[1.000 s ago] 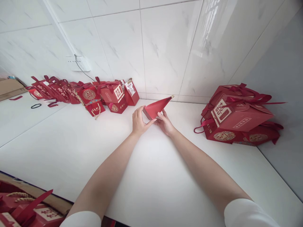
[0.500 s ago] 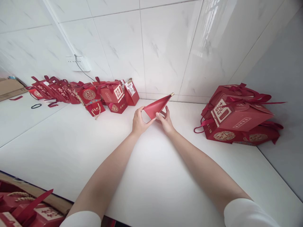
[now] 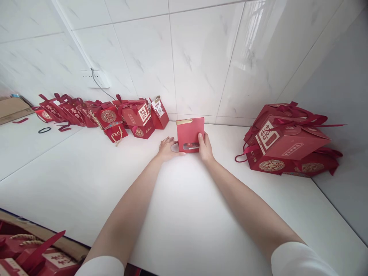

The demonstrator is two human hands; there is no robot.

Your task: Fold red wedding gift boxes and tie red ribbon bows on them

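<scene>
A red paper gift box (image 3: pixel 191 132) stands upright on the white table near the wall, its broad side facing me. It has a gold strip along its top left and an oval clear window near the bottom. My right hand (image 3: pixel 206 148) is closed on its right edge, thumb on the front and the other fingers behind. At the lower left corner, my left hand (image 3: pixel 168 149) holds the box with its thumb along the bottom edge and its fingertips at the left side. What lies behind the window is too small to make out.
Several red boxes with ribbons, among them a hexagonal box (image 3: pixel 135 113), line the wall at left. Stacked red boxes (image 3: pixel 293 142) stand at right. A carton of red boxes (image 3: pixel 54 257) sits at lower left. Black-handled scissors (image 3: pixel 44 130) lie far left on the table (image 3: pixel 184 214).
The gift box has turned from a tilted, edge-on position to upright, with its windowed side facing me. My right hand has shifted to its right edge, my left to its lower left corner.
</scene>
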